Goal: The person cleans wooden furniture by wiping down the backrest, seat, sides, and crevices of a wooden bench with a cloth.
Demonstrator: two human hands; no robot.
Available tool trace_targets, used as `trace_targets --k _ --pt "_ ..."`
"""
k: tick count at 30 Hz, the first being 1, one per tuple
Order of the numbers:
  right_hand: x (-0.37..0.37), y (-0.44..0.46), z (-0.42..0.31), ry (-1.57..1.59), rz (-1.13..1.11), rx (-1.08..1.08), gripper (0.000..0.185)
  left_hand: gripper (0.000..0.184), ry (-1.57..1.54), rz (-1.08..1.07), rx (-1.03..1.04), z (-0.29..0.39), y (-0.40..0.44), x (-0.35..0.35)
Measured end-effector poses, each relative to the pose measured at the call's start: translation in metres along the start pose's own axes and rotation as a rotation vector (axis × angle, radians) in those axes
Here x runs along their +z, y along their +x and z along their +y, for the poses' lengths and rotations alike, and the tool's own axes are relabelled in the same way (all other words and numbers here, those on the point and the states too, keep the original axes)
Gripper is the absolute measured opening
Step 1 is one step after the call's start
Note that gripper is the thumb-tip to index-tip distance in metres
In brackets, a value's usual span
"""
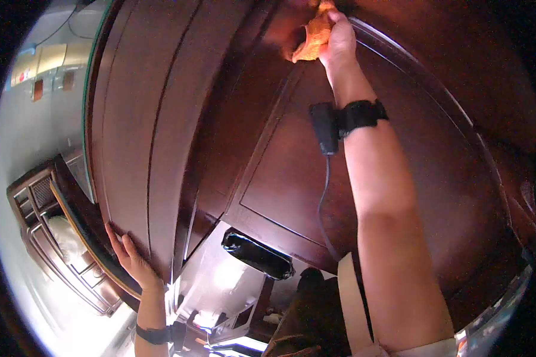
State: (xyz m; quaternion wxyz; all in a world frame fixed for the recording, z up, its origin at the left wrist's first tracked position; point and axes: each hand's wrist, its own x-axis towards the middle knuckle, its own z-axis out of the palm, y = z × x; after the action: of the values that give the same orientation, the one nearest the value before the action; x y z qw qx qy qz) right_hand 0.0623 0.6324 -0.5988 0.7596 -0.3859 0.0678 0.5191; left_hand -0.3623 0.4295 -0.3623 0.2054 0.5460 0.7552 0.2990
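Note:
My right hand (341, 43) is closed on a crumpled orange cloth (313, 40) at the top of the view. The cloth lies against the dark reddish-brown wood, near the corner of a framed panel (292, 172). At the lower left my left hand (138, 266) rests with its fingers stretched out on the lower edge of a grooved wooden panel (140, 119). No object shows in that hand. Each wrist wears a black strap; a small black device (324, 128) with a cable hangs beside the right one.
A shiny black oblong object (257, 254) lies on the pale floor below the panel. To the left stands a wooden chair or bench (39, 205) with a light cushion. The black cable (321, 208) runs down along my right forearm.

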Motion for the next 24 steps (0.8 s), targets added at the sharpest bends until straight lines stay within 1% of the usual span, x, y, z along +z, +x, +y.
trace_targets --k 1,2,3,4,5,6,7,9,10,11,13,14,15,16,17,19,20,21,23,24 --pt "0.014 -0.009 0.002 0.04 -0.011 -0.011 0.03 0.053 -0.003 0.011 0.001 -0.002 0.005 0.002" --pt "0.021 -0.023 0.002 0.09 -0.339 -0.185 0.019 0.053 -0.018 0.018 0.024 -0.005 0.007 0.002" --pt "0.02 -0.044 0.005 0.139 -0.652 -0.34 0.016 0.052 -0.018 0.018 0.028 -0.006 0.004 -0.002" --pt "0.036 -0.08 -0.004 0.205 -1.147 -0.492 0.017 0.052 -0.034 0.013 0.019 -0.002 0.002 -0.001" --pt "0.027 -0.112 -0.015 -0.034 -0.899 -0.235 0.02 0.051 -0.052 0.01 0.015 -0.001 0.001 0.0" --pt "0.017 -0.136 0.007 -0.025 -0.879 -0.179 0.02 0.051 -0.025 0.031 0.019 -0.002 0.0 0.002" --pt "0.011 -0.159 0.038 -0.272 -0.628 -0.393 0.022 0.051 -0.043 0.046 -0.036 -0.007 0.0 0.002" --pt "0.015 -0.206 0.101 -0.755 -0.111 -0.839 0.037 0.051 -0.128 0.053 -0.005 -0.009 -0.002 0.004" --pt "0.015 -0.259 0.129 -0.698 -0.032 -0.699 0.039 0.052 -0.169 0.062 -0.019 -0.007 -0.003 0.005" --pt "0.01 -0.302 0.154 -0.633 -0.04 -0.638 0.042 0.052 -0.214 0.069 -0.028 -0.005 -0.002 0.006" --pt "-0.002 -0.381 0.191 -0.568 -0.032 -0.339 0.041 0.053 -0.185 0.073 0.018 -0.012 0.005 0.002" --pt "-0.017 -0.406 0.205 -0.756 -0.058 -0.341 0.041 0.054 -0.141 0.073 0.003 -0.007 0.006 0.004" --pt "-0.032 -0.427 0.225 -0.749 -0.1 -0.265 0.038 0.054 -0.095 0.075 -0.015 -0.003 0.01 0.006" --pt "-0.046 -0.448 0.236 -0.82 -0.126 -0.123 0.035 0.056 -0.09 0.084 -0.028 -0.008 0.011 0.003" --pt "-0.066 -0.466 0.243 -0.816 -0.129 -0.126 0.035 0.056 -0.091 0.087 -0.024 -0.009 0.011 0.001" --pt "-0.106 -0.48 0.247 -0.9 -0.587 0.079 0.035 0.056 -0.072 0.095 0.007 -0.011 0.011 0.006" --pt "-0.094 -0.473 0.225 -1.011 -0.487 -0.1 0.039 0.056 0.002 0.12 0.032 -0.015 0.012 0.004" --pt "-0.084 -0.453 0.216 -1.045 -0.339 -0.347 0.032 0.056 -0.004 0.112 0.026 -0.017 0.013 0.004" --pt "-0.072 -0.412 0.203 -1.375 -0.19 -0.52 0.048 0.055 0.039 0.133 0.016 -0.018 0.013 0.009" --pt "-0.086 -0.394 0.226 -1.425 -0.24 -0.511 0.05 0.061 0.052 0.062 0.103 -0.033 0.02 0.0"
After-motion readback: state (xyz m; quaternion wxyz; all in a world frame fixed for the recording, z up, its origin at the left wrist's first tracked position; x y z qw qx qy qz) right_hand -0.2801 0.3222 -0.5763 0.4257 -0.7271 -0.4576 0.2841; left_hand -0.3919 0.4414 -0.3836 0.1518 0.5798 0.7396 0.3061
